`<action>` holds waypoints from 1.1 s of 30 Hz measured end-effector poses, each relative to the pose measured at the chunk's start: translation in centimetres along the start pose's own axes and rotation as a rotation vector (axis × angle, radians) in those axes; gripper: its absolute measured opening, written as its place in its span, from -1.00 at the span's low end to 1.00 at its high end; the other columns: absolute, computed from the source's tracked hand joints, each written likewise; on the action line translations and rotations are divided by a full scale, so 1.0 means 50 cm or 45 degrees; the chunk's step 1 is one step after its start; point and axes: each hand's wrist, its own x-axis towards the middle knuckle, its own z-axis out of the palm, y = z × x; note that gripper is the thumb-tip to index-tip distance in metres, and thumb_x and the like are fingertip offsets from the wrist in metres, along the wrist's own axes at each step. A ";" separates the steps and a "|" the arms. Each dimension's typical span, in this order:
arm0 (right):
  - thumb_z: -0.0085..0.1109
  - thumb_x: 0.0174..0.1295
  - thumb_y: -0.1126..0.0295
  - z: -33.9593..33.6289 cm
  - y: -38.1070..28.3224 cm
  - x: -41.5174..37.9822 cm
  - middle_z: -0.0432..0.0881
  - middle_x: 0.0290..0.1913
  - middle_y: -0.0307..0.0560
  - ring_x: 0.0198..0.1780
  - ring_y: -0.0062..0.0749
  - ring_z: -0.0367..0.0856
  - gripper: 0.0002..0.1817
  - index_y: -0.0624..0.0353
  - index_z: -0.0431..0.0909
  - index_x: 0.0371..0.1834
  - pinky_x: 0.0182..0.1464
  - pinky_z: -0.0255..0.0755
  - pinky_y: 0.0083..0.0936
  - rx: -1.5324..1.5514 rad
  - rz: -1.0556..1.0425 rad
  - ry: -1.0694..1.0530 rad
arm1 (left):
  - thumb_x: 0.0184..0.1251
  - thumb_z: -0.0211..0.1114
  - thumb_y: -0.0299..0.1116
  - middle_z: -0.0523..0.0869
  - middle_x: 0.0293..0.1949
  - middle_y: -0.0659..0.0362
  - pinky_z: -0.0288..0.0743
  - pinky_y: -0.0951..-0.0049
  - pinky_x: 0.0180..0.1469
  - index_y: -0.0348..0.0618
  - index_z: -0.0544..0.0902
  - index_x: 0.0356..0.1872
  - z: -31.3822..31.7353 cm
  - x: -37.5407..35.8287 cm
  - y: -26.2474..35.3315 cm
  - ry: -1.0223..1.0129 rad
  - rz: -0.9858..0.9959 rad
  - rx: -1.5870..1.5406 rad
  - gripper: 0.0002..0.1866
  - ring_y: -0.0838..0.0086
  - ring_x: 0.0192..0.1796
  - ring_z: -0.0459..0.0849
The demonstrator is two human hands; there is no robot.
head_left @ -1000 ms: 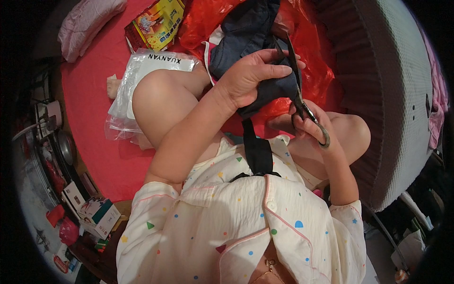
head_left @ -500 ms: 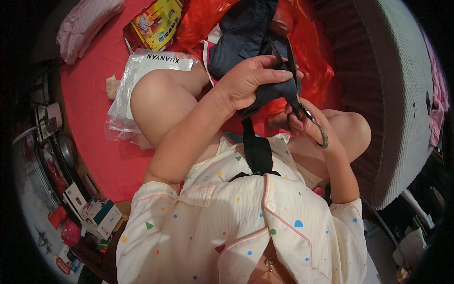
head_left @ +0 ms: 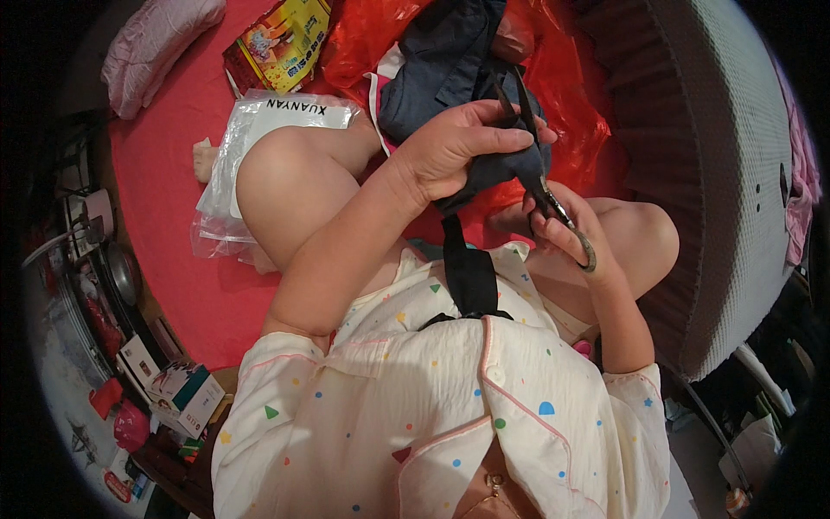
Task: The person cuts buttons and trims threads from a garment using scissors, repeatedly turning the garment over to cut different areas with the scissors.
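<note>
One left hand point(head_left: 445, 149), one right hand point(head_left: 571, 227) and one pair of scissors point(head_left: 558, 208) show, plus two knees point(head_left: 281, 177), one clear packet point(head_left: 223, 195) and one yellow-and-red pouch point(head_left: 284, 43). How many pieces the dark cloth point(head_left: 506, 169) makes is unclear.

Cream pajamas point(head_left: 372, 415) with pink piping and multicolored dots, stars and triangles; plain red sheet point(head_left: 186, 294) at left; dark blue cloth point(head_left: 432, 78) at top.

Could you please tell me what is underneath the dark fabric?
Red plastic spreads out around the dark fabric, and some white material peeks out at the picture's left. Whatever lies under the fabric's middle is covered, so I cannot tell.
</note>
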 end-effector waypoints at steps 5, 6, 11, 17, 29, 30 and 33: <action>0.30 0.18 -0.04 0.010 -0.006 -0.003 0.45 -0.34 -0.33 -0.41 -0.69 0.38 -0.47 0.20 0.46 -0.06 -0.37 0.27 -0.72 -0.070 0.004 0.039 | 0.27 0.32 -0.51 0.68 0.06 0.04 0.50 0.40 0.25 -0.21 0.60 0.07 0.003 -0.002 0.001 0.011 -0.014 0.009 -0.67 0.41 0.08 0.66; 0.30 0.18 -0.04 0.013 -0.002 -0.003 0.45 -0.34 -0.33 -0.41 -0.69 0.38 -0.47 0.20 0.46 -0.06 -0.37 0.27 -0.72 -0.070 0.004 0.040 | 0.26 0.32 -0.51 0.68 0.05 0.04 0.51 0.40 0.24 -0.21 0.59 0.07 0.004 -0.002 0.001 0.014 -0.016 0.015 -0.67 0.41 0.07 0.67; 0.27 0.22 -0.03 0.022 0.015 -0.003 0.45 -0.34 -0.32 -0.42 -0.68 0.37 -0.47 0.19 0.43 -0.01 -0.38 0.27 -0.72 0.052 -0.064 0.033 | 0.26 0.32 -0.51 0.68 0.03 0.07 0.54 0.39 0.21 -0.21 0.58 0.07 0.007 -0.002 -0.004 0.050 -0.064 0.014 -0.67 0.41 0.04 0.69; 0.26 0.21 -0.04 0.015 0.022 -0.004 0.47 -0.32 -0.30 -0.43 -0.69 0.38 -0.49 0.19 0.45 -0.05 -0.39 0.26 -0.74 0.030 -0.054 0.027 | 0.26 0.31 -0.53 0.68 0.03 0.06 0.53 0.39 0.22 -0.22 0.58 0.05 0.007 -0.004 -0.005 0.026 -0.057 0.008 -0.68 0.41 0.04 0.69; 0.29 0.21 -0.05 0.020 0.025 -0.002 0.39 -0.34 -0.35 -0.40 -0.67 0.34 -0.41 0.22 0.42 0.04 -0.39 0.22 -0.72 0.122 -0.088 -0.029 | 0.27 0.30 -0.53 0.67 0.06 0.01 0.57 0.35 0.19 -0.24 0.57 0.06 0.009 -0.006 -0.006 0.043 -0.076 0.052 -0.67 0.35 0.04 0.70; 0.29 0.21 -0.05 0.021 0.023 -0.002 0.39 -0.34 -0.35 -0.40 -0.67 0.34 -0.41 0.22 0.42 0.04 -0.39 0.22 -0.72 0.122 -0.089 -0.029 | 0.27 0.30 -0.53 0.67 0.06 0.01 0.58 0.33 0.18 -0.24 0.57 0.07 0.008 -0.006 -0.007 0.047 -0.095 0.046 -0.67 0.34 0.04 0.70; 0.28 0.22 -0.04 0.023 0.018 -0.004 0.43 -0.34 -0.33 -0.41 -0.68 0.36 -0.44 0.21 0.44 0.01 -0.40 0.23 -0.72 0.095 -0.081 0.009 | 0.27 0.31 -0.53 0.66 0.07 0.00 0.58 0.32 0.18 -0.24 0.57 0.07 0.009 -0.007 -0.008 0.047 -0.094 0.011 -0.67 0.32 0.05 0.70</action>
